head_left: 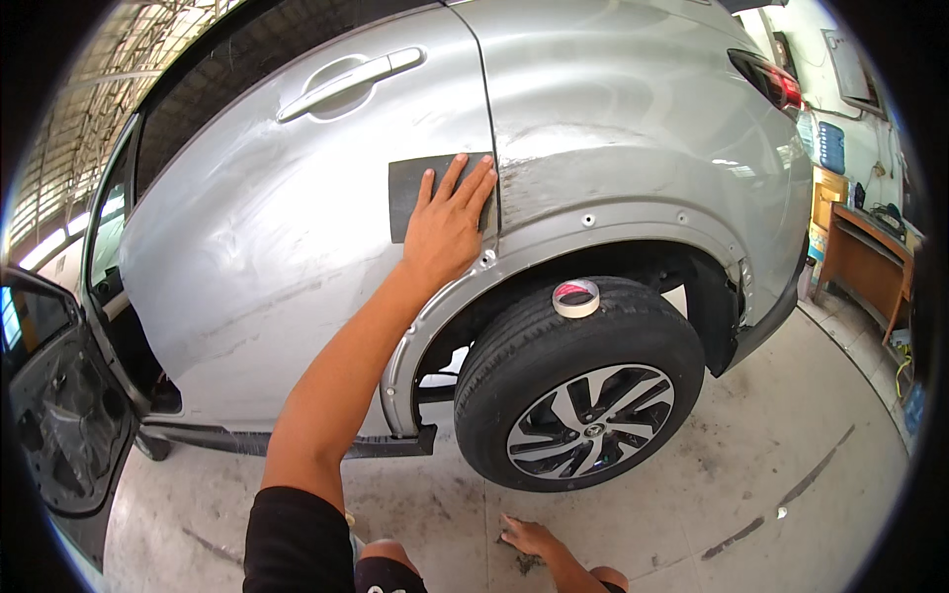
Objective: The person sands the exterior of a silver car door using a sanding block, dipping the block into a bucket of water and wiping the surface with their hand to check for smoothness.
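Observation:
My left hand [445,222] lies flat on a dark grey sheet of sandpaper [403,188], fingers stretched out and slightly spread. Under it, the sheet rests on the silver car door [297,217], by the gap to the rear fender [593,109]. The door's surface looks dull and scuffed in patches; dark scrapes mark the fender just right of the gap. Low in the view, my right hand [529,537] hangs over the floor, away from the car. Its fingers point left and stand apart, with nothing visible in them.
A roll of masking tape [576,297] sits on top of the rear tyre [504,366]. Above my hand is the door handle [351,84]. An open front door [69,415] stands at far left. A wooden desk [865,262] and blue water bottle [831,148] are at right.

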### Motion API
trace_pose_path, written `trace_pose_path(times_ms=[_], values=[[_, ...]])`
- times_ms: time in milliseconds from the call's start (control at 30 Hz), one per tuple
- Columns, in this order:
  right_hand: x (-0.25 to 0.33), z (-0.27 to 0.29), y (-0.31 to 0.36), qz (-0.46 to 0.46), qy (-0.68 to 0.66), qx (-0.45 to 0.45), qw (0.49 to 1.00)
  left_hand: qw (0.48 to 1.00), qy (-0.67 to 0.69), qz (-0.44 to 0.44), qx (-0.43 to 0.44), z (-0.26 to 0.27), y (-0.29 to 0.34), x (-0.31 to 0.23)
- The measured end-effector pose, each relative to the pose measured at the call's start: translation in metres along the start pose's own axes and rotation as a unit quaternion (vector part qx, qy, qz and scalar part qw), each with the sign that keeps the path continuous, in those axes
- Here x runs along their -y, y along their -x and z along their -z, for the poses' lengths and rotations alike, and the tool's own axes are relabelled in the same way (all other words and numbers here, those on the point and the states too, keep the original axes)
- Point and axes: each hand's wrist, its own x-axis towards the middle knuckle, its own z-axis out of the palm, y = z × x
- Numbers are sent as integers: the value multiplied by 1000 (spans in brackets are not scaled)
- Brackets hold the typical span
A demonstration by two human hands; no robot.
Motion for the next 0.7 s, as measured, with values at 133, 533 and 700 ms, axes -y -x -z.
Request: trace_pose_path(times_ms=[133, 533, 700], values=[[3, -5, -3, 5, 34, -28, 999, 999, -3, 22, -26, 7, -34, 12], [-1, -8, -1, 23, 22, -38, 999, 1000, -2, -7, 2, 4, -10, 0], [-21, -12, -6, 22, 61, -30, 997, 999, 20, -29, 27, 10, -11, 6]])
